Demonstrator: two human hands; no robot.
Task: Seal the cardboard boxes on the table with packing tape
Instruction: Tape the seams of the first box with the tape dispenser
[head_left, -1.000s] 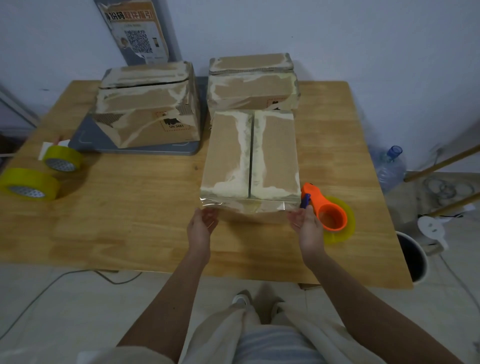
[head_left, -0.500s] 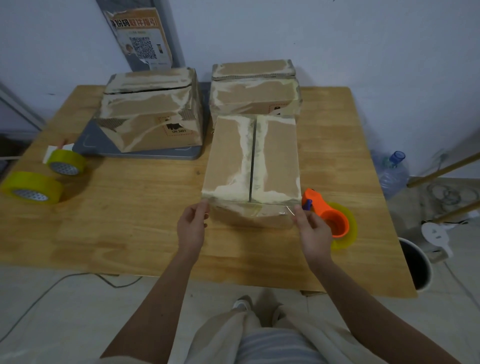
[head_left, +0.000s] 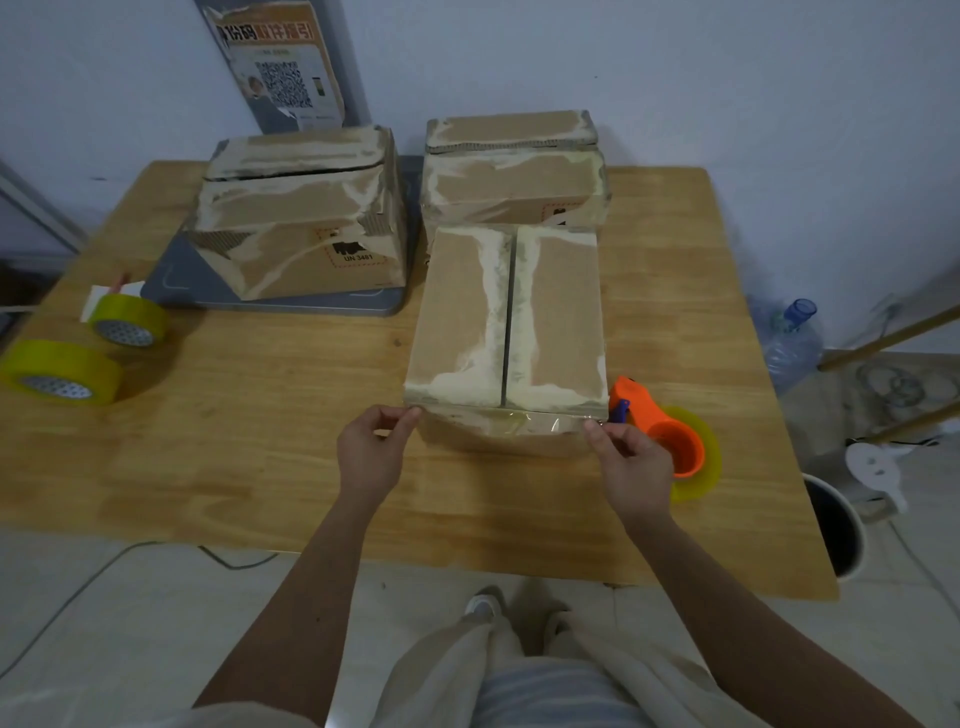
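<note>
A brown cardboard box (head_left: 556, 312) with its two top flaps closed stands near the table's front, right of centre. A strip of clear packing tape (head_left: 524, 423) lies across the top of its near side face. My left hand (head_left: 371, 457) pinches the strip's left end at the box's front left corner. My right hand (head_left: 631, 467) pinches the right end at the front right corner. An orange tape dispenser (head_left: 662, 431) with a yellowish roll lies on the table just right of my right hand.
Two more worn cardboard boxes stand behind: one (head_left: 301, 218) on a grey slab (head_left: 280, 306) at back left, one (head_left: 514, 176) at back centre. Two yellow tape rolls (head_left: 127, 319) (head_left: 62, 371) lie at the table's left edge. A water bottle (head_left: 792, 338) and bucket (head_left: 836, 525) stand right of the table.
The tape strip, held stretched in front of the box a second ago, now lies against the box's near face. Both hands have spread out to the box's front corners.
</note>
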